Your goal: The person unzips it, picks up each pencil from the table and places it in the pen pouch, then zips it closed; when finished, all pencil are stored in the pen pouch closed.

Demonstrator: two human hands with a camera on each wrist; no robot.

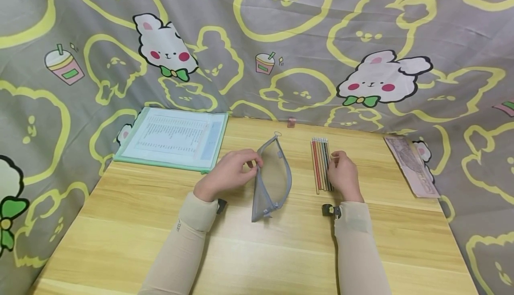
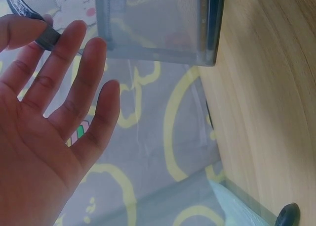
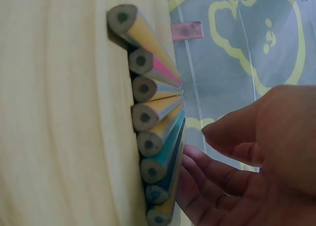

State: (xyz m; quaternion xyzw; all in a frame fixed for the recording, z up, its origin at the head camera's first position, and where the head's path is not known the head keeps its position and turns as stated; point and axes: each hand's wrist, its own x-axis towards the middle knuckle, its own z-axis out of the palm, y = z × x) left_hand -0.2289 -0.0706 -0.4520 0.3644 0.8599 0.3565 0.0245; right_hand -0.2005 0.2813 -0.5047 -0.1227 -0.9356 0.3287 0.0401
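A grey mesh zipper pouch (image 1: 277, 174) stands on the table in front of me, its mouth gaping. My left hand (image 1: 230, 170) pinches the near-left rim of the pouch between thumb and fingertips; in the left wrist view the other fingers are spread away from the mesh (image 2: 148, 28). To the right of the pouch, several pencils (image 1: 320, 165) lie side by side in a flat row. Along their right side rests my right hand (image 1: 344, 174). The right wrist view has its fingers loosely bent against the outermost pencil (image 3: 165, 208), the thumb standing apart from the row.
At the back left lies a green-edged folder (image 1: 172, 136) with a printed sheet. A purplish banknote-like paper (image 1: 411, 165) lies near the right edge. A small pink piece (image 1: 291, 122) sits at the back edge, against a grey patterned curtain (image 1: 297, 54) that encloses the table.
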